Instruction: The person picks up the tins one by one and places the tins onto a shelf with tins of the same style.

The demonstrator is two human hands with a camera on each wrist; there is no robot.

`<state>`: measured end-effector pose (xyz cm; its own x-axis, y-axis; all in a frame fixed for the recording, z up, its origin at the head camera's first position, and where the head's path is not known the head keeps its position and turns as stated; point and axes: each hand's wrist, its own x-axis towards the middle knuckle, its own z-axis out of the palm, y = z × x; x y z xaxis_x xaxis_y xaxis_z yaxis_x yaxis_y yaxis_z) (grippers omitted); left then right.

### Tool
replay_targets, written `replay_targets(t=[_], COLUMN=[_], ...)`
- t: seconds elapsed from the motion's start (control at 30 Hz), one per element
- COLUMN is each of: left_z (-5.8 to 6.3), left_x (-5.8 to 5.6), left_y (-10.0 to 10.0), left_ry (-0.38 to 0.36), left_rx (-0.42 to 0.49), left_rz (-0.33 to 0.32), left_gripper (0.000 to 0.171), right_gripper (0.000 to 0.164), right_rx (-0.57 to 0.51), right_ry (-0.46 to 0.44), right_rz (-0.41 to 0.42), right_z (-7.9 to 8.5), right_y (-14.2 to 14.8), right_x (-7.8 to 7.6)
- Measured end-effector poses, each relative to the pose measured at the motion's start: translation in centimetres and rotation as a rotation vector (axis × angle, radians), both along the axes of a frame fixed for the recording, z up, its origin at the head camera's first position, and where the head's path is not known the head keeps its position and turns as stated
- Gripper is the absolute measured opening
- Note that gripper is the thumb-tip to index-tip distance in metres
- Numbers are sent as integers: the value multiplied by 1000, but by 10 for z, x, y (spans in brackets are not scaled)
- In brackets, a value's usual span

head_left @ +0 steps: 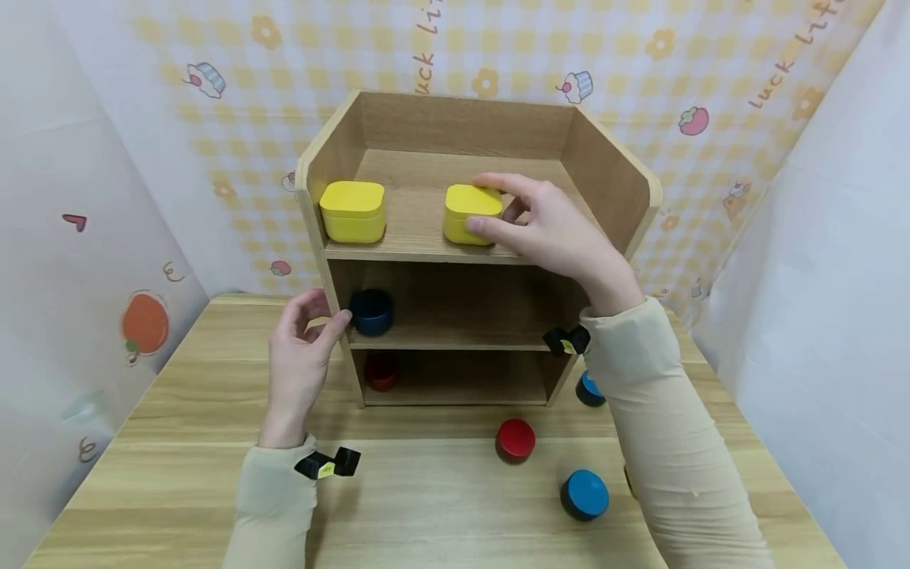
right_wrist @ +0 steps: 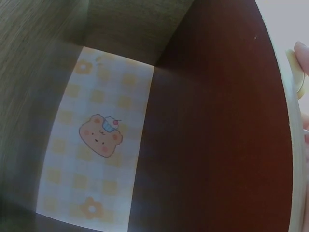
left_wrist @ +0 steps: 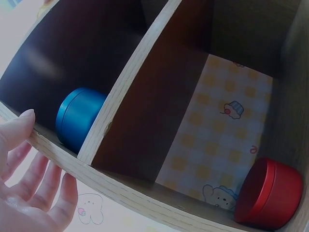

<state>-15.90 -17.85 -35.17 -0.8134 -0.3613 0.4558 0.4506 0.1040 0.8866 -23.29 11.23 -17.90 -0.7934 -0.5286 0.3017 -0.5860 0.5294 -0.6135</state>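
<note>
My right hand (head_left: 554, 229) grips a yellow lidded box (head_left: 472, 207) on the top level of a wooden shelf (head_left: 444, 257), thumb on its front and fingers at its back. A second yellow lidded box (head_left: 353, 213) sits at the left end of that level. My left hand (head_left: 302, 356) holds the shelf's left side panel, thumb at the front edge and fingers round the outside. Close to that thumb, a blue round tin (left_wrist: 82, 118) stands on the middle level. Below it, a red round tin (left_wrist: 270, 193) stands at the left of the bottom level.
On the table (head_left: 426, 490) before the shelf are a red round tin (head_left: 515, 441) and a blue round tin (head_left: 585, 495). Another blue tin (head_left: 590, 389) stands by the shelf's right side, partly hidden by the right sleeve. A patterned cloth (head_left: 498, 47) hangs behind.
</note>
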Motion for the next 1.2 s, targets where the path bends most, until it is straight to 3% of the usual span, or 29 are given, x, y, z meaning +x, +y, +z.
replay_targets(t=[0.4,0.73,1.2], left_z=[-1,0,-2], left_x=[-1,-1,-2], left_y=[2,0,0], left_ry=[-7,-15,-8], left_rx=[-16,-17,-12], left_rz=[-13,9,1], left_gripper=[36,34,34], right_gripper=[75,66,46], right_rx=[-22,-5,-5], right_ry=[68,179,532], right_rz=[-2,-33,48], right_z=[2,6,-6], right_y=[6,11,56], right_x=[5,25,67])
